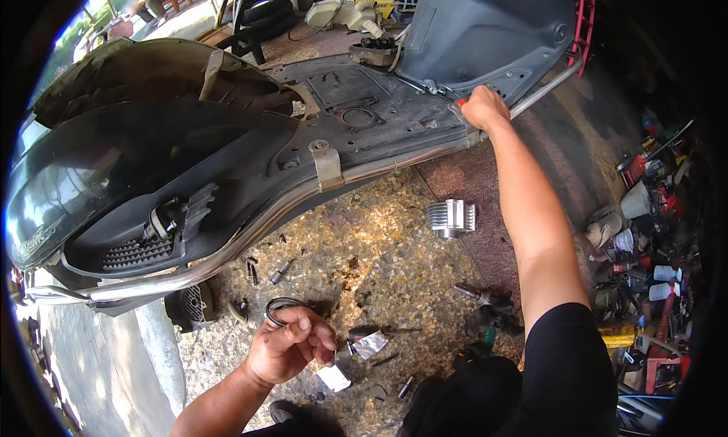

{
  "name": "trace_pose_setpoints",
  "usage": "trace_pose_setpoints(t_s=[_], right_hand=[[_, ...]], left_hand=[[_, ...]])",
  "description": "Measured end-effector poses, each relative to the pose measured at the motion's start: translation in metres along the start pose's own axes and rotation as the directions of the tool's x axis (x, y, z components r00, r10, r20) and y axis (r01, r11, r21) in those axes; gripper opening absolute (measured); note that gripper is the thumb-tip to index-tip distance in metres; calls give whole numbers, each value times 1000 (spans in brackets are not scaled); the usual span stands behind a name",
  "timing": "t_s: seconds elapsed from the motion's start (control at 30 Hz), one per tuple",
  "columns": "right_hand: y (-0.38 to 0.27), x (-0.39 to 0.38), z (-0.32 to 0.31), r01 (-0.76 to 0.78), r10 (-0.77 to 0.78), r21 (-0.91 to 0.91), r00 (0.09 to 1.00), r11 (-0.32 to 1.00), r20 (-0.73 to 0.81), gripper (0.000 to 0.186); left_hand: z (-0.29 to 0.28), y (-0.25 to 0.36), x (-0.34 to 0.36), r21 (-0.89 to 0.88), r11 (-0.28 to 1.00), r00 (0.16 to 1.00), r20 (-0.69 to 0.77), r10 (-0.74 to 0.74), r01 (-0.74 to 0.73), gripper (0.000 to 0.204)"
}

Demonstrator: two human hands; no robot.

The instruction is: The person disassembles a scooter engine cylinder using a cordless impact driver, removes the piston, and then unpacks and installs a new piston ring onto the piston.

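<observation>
My left hand is raised low in the view above the speckled floor, its fingers curled. A few thin dark rings, like piston rings, are looped at its index finger and thumb. My right arm reaches forward to the scooter's footboard. There my right hand is closed on something with a red end, most of it covered by the fingers. Beside that hand, a metal tool lies on the footboard. Beneath the scooter's edge, a finned metal cylinder stands on the floor.
The scooter's dark body fills the left and top. Small bolts, a silver packet, a white paper piece and a green tool lie on the floor. Bottles and tools crowd the right. Tyres are stacked behind.
</observation>
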State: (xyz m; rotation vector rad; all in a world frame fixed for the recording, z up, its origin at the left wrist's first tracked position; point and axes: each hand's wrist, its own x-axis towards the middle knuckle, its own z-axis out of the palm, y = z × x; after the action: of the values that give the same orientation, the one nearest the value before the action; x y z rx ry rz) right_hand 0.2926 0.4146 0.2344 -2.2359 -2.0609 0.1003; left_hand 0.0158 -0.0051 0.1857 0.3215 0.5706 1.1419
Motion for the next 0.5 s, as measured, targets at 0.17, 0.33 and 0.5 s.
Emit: trace_pose_setpoints(t_s=[0.17, 0.33, 0.5], right_hand=[[18, -3, 10, 103, -73, 218, 987, 970, -143, 29], [20, -94, 7, -25, -441, 999, 896, 43, 41, 6], [-31, -218, 11, -438, -847, 883, 522, -169, 97, 8]], left_hand=[[4, -3, 2, 100, 995, 988, -149, 44, -29, 23], [20, 3, 17, 367, 929, 973, -188, 136, -59, 17], [42, 6, 35, 483, 850, 925, -182, 333, -211, 23]])
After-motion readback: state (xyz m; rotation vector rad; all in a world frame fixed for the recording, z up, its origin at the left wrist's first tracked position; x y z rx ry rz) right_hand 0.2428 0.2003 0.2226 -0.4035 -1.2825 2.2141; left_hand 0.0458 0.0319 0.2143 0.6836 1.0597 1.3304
